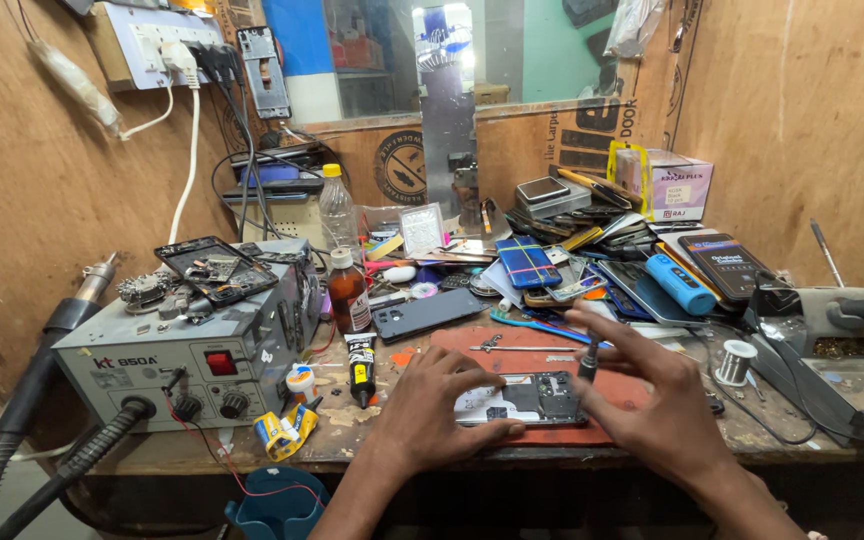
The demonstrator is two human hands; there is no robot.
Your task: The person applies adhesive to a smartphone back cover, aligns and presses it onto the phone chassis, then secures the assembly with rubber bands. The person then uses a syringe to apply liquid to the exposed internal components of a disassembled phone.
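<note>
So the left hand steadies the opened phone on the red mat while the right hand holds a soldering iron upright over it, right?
Not quite. In the head view the right hand holds a small screwdriver, not a soldering iron. The left hand does steady the opened phone on the red mat.

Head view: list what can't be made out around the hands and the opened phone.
- Opened phone: its left end is hidden under the left hand.
- Screwdriver: the tip is too small to tell whether it sits in a screw.
- Right hand: the palm faces away, so the grip is unclear.
- Red mat: the front edge is covered by both hands.
</note>
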